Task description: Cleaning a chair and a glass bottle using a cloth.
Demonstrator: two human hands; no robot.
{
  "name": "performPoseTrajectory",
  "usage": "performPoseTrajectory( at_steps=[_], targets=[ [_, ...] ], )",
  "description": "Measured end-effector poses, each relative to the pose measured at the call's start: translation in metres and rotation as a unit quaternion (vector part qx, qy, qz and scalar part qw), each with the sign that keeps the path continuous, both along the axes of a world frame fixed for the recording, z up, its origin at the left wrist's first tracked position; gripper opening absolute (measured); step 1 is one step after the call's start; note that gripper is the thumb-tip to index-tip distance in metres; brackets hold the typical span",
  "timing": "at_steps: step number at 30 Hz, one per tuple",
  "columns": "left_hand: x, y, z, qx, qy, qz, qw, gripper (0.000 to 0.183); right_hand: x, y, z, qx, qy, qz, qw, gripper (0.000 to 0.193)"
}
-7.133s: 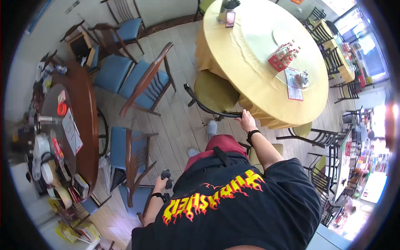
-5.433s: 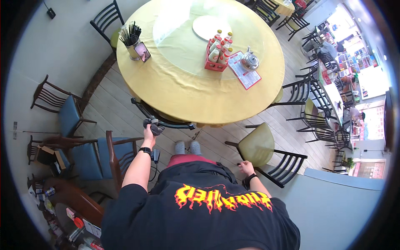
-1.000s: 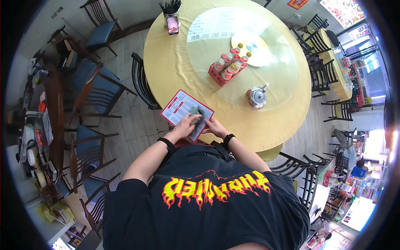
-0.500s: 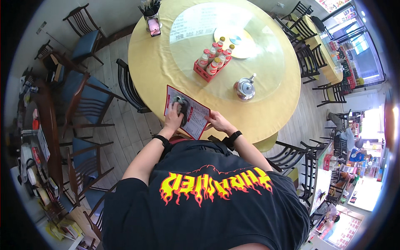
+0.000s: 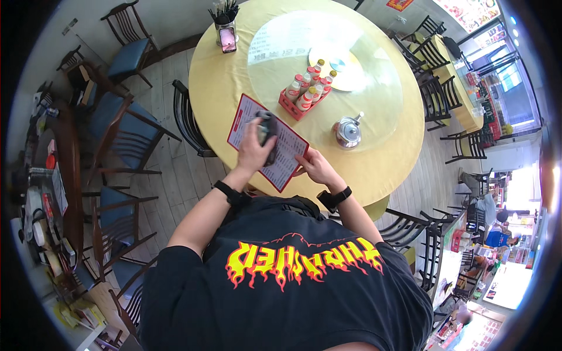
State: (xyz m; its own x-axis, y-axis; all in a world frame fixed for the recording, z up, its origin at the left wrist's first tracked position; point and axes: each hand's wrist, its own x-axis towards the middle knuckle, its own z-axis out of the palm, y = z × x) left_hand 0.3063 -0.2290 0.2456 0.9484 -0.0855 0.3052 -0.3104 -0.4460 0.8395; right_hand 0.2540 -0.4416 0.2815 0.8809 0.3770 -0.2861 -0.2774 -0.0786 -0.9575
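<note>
A red-edged, laminated menu sheet [image 5: 288,151] is held tilted above the near edge of the round table. My right hand [image 5: 319,168] grips its right corner, thumb on the printed face and fingers behind. Pressed against that face, a dark, crumpled cloth [image 5: 268,130] is bunched under my left hand [image 5: 253,147], whose fingers curl over it. The cloth is slightly blurred, and part of it is hidden by my fingers.
On the yellow-covered table [image 5: 374,169], a glass turntable [image 5: 380,105] bears a red crate [image 5: 288,109] of several bottles and a metal teapot [image 5: 348,132]. A phone [image 5: 228,40] leans on a utensil holder [image 5: 225,20]. A black chair [image 5: 188,126] stands left.
The menu has moved up and tilts differently, showing more of its face. My left hand and the cloth have shifted up and right across it. My right hand has moved slightly right.
</note>
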Motion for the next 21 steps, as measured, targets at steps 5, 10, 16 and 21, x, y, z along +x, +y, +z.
performPoseTrajectory(
  at_steps=[5,10,16,21],
  targets=[
    [-0.003,-0.007,0.041,0.018,-0.02,-0.032,0.999,0.049,0.009,0.011,0.011,-0.021,-0.006,-0.047,0.999,0.027],
    [0.022,0.038,0.036,0.101,-0.011,0.085,0.991,0.047,-0.016,0.002,0.017,-0.024,-0.037,0.027,0.999,0.029],
    [0.013,0.039,0.026,0.085,0.004,0.075,0.994,0.047,-0.029,0.01,0.02,-0.029,-0.015,0.018,0.999,0.028],
    [-0.027,-0.008,0.047,0.025,0.009,-0.051,0.998,0.053,-0.015,0.022,0.02,-0.035,-0.033,-0.115,0.992,0.023]
  ],
)
